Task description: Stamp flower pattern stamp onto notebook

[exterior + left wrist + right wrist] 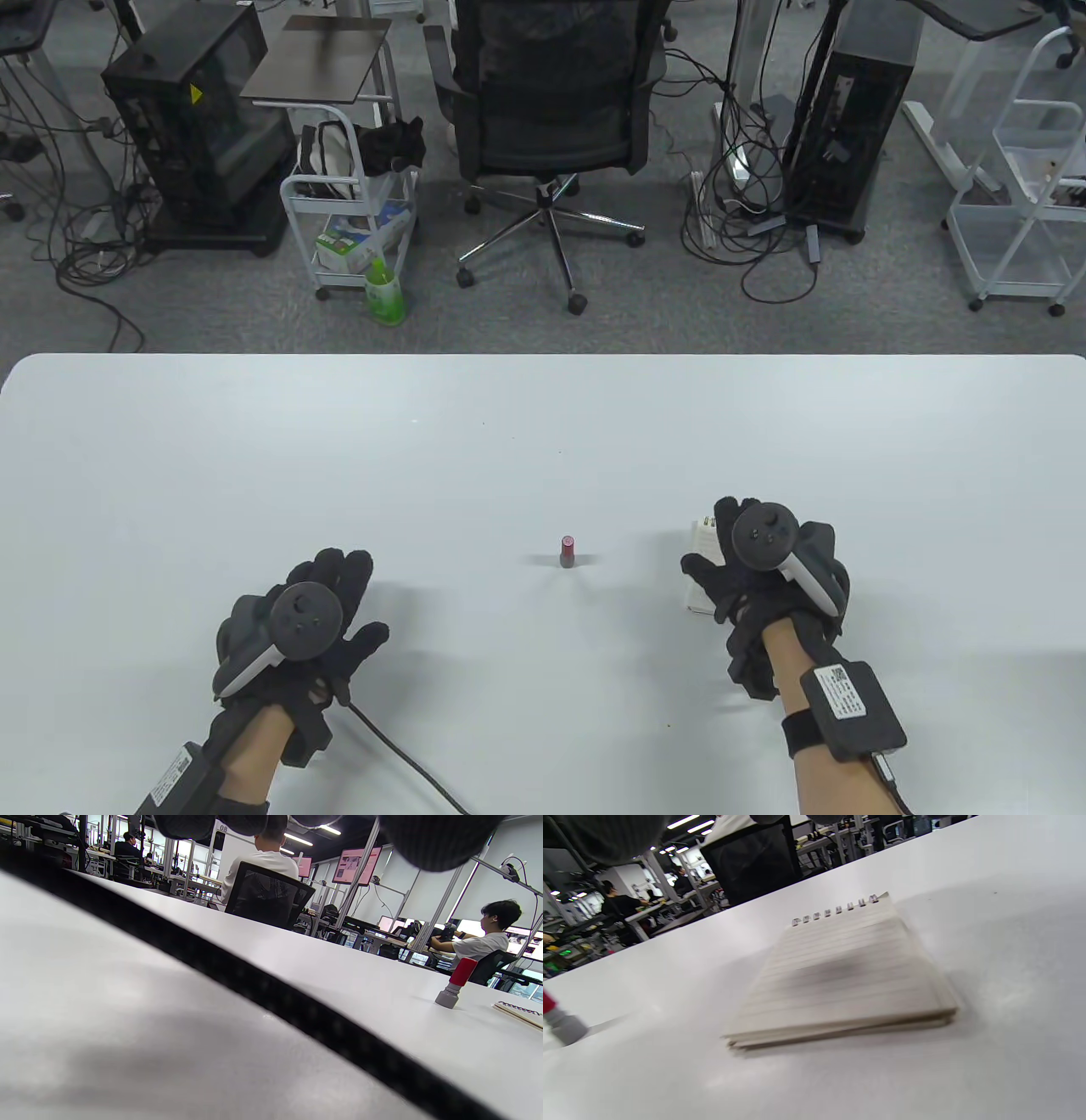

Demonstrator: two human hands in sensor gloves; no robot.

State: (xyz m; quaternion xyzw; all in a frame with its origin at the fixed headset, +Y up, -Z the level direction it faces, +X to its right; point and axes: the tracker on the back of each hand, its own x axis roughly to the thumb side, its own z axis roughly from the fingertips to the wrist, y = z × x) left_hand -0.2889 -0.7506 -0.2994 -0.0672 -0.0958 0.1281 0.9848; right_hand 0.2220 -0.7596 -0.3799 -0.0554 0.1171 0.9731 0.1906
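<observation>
Table view: the stamp [568,552] stands upright near the tabletop's front edge, between both hands and closer to the right hand [755,569], which hovers, fingers spread and holding nothing, over the notebook [701,586]. The left hand [314,620] rests flat, empty.

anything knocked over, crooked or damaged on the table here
Nothing stands out. The stamp stands upright on the table, apart from both hands. The notebook lies flat and open to a lined page under the right hand, with no visible damage. The left hand holds nothing.
</observation>
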